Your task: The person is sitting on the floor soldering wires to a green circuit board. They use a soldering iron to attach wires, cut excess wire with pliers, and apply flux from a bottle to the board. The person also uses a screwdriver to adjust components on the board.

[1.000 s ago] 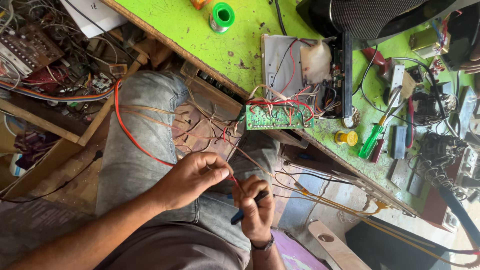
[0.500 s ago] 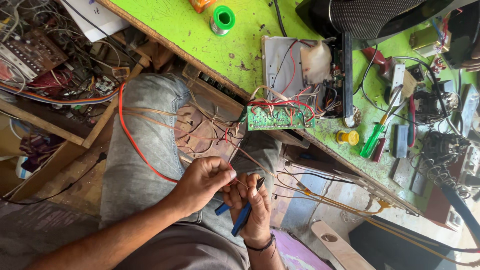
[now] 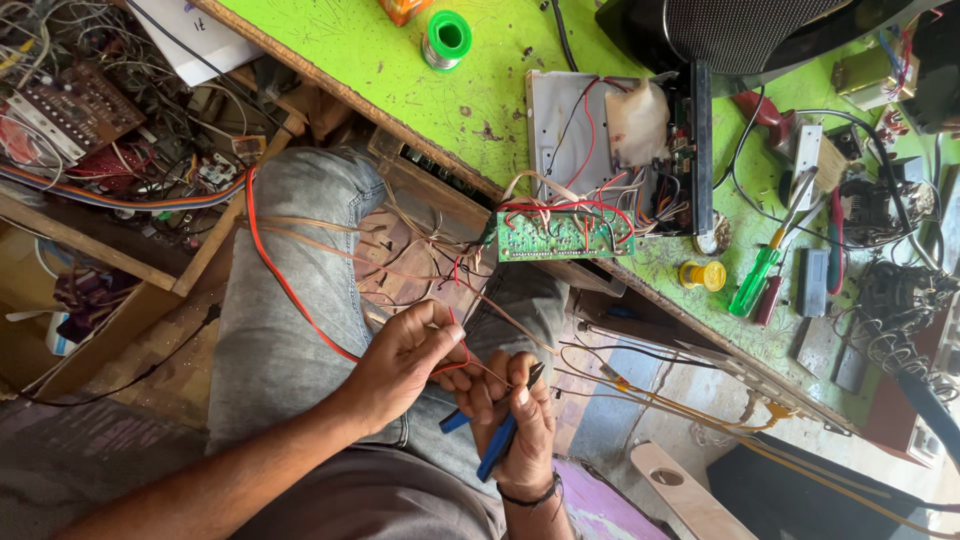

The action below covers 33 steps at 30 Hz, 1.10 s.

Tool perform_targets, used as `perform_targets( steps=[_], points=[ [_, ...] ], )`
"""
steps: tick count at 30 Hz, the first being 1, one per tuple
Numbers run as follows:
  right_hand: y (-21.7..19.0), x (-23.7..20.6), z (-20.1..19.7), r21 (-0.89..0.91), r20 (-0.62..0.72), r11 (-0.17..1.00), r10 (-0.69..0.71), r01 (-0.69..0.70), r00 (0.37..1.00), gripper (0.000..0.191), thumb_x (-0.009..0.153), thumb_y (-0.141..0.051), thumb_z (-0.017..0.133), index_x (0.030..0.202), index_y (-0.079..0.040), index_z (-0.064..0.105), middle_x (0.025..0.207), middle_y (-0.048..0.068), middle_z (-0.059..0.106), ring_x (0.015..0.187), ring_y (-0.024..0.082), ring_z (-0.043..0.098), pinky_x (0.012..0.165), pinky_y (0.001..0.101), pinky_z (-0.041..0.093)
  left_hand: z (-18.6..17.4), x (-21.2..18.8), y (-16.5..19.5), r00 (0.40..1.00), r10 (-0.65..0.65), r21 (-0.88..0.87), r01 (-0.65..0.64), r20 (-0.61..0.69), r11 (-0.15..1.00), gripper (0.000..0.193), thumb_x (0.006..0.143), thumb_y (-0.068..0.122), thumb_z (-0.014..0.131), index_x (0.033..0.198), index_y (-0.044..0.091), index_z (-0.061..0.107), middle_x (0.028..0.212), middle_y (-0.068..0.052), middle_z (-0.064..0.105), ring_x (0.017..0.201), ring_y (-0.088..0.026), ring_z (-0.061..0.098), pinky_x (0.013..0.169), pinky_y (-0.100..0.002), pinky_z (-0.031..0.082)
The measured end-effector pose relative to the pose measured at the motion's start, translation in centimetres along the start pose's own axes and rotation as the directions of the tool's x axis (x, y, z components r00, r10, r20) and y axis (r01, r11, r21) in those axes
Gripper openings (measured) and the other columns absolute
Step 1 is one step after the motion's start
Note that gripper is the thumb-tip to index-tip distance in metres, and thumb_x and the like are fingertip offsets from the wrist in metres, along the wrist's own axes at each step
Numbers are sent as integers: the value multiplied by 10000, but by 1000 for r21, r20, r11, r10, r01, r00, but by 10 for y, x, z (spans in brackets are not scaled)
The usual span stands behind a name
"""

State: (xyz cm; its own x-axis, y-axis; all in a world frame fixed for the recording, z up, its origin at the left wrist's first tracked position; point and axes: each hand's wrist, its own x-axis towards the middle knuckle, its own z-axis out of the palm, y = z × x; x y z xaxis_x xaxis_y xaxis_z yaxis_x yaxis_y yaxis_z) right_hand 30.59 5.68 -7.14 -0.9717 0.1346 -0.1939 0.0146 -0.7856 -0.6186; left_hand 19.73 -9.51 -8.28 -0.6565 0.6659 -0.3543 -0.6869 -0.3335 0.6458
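My left hand [image 3: 408, 362] pinches a red wire [image 3: 290, 290] and several thin tan wires [image 3: 400, 262] over my lap. My right hand [image 3: 518, 418], a dark band on its wrist, grips blue-handled cutters [image 3: 497, 452] whose dark tip sits by the wire ends, just right of my left fingers. The two hands touch. The wires run up across my jeans-clad knee [image 3: 300, 220] to a green circuit board [image 3: 565, 236], which hangs off the edge of the green workbench [image 3: 420, 100]. The board is wired to an opened metal chassis [image 3: 600, 140].
On the bench lie a green solder spool [image 3: 444, 38], a yellow spool [image 3: 702, 275], a green-handled screwdriver [image 3: 762, 275] and a dark speaker box [image 3: 760, 30]. Tangled wires and old boards [image 3: 80, 110] fill a wooden shelf at left. Loose orange wires [image 3: 680, 400] trail over the floor at right.
My left hand has shifted right to meet my right hand. The cutters' blue handles now show below my right hand. The view has drifted slightly.
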Motion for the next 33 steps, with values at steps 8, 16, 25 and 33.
perform_targets(
  steps=[8, 16, 25, 33],
  points=[
    [10, -57, -4, -24, 29, 964, 266, -266, 963, 337, 950, -309, 650, 1165, -61, 574, 998, 102, 603, 896, 234, 596, 840, 384, 464, -12, 3, -6, 997, 81, 256, -83, 20, 963, 169, 1003, 172, 649, 965, 13, 690, 862, -26, 712, 809, -72, 662, 747, -264, 568],
    [-45, -63, -5, -965, -235, 96, 109, -246, 966, 437, 873, -245, 695, 1230, -2, 631, 1014, 152, 641, 917, 306, 633, 828, 387, 513, 6, 3, -10, 996, 75, 609, -95, 58, 787, 197, 942, 187, 702, 905, -7, 700, 812, -42, 708, 729, -94, 672, 685, -275, 558],
    [-25, -23, 24, -878, -98, -454, -140, -152, 985, 706, 746, -215, 745, 1384, -7, 526, 1217, 159, 604, 1127, 354, 532, 939, 496, 384, 2, 2, -11, 982, 181, 675, -164, 46, 719, 199, 938, 181, 699, 917, -17, 704, 874, -70, 710, 751, -135, 705, 675, -284, 571],
    [-18, -25, 26, -831, -107, -532, -138, -165, 985, 739, 773, -278, 749, 1415, 1, 511, 1150, 148, 596, 1096, 343, 539, 912, 509, 376, 2, 3, -16, 991, 129, 627, -117, 28, 770, 181, 940, 160, 697, 937, -21, 713, 824, -60, 726, 716, -113, 683, 663, -276, 560]
  ],
)
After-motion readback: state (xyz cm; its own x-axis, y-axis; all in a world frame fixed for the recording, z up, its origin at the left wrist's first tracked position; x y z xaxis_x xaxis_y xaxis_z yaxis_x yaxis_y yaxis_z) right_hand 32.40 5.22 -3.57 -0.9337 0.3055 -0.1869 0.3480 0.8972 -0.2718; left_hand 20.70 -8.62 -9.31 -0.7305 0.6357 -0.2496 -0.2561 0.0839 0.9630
